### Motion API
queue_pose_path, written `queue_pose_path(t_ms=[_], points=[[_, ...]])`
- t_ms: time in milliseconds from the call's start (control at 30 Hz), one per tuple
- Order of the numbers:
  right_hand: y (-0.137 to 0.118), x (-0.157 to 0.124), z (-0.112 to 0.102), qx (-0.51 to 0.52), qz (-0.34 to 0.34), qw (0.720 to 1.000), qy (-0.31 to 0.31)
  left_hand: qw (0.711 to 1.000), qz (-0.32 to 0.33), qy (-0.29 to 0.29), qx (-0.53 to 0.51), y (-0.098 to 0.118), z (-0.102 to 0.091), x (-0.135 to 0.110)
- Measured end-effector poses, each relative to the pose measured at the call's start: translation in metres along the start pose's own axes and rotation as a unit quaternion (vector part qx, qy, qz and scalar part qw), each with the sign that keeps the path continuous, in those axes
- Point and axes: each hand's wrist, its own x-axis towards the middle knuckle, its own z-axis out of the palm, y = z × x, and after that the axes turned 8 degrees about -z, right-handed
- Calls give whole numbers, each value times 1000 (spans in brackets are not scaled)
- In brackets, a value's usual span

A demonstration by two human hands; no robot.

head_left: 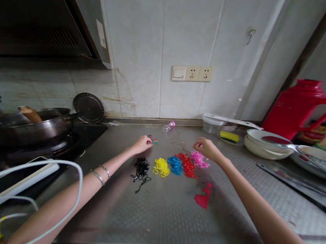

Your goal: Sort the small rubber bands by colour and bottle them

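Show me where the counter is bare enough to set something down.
Widest bare patch: the counter between the two forearms, from the band piles to the front edge, save a red patch. Also bare right of the right hand, up to the bowls. Crowded: the pile row, the stove side, the dishes corner.

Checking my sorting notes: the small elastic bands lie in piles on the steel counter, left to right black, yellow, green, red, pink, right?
Almost. The third pile of small elastic bands is blue, not green; the head view shows it between the yellow pile and the red pile on the steel counter.
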Motion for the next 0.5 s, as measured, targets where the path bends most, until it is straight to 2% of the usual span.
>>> queue_pose_path(t_ms=[200, 333, 500], points=[[13, -19, -5, 4, 31, 999, 6, 998, 4, 8, 60, 16, 15, 10], [9, -22, -6, 9, 24, 999, 37, 995, -5, 11, 96, 21, 19, 12], [4, -22, -4, 22, 30, 996, 77, 995, -19, 37, 90, 25, 22, 15]])
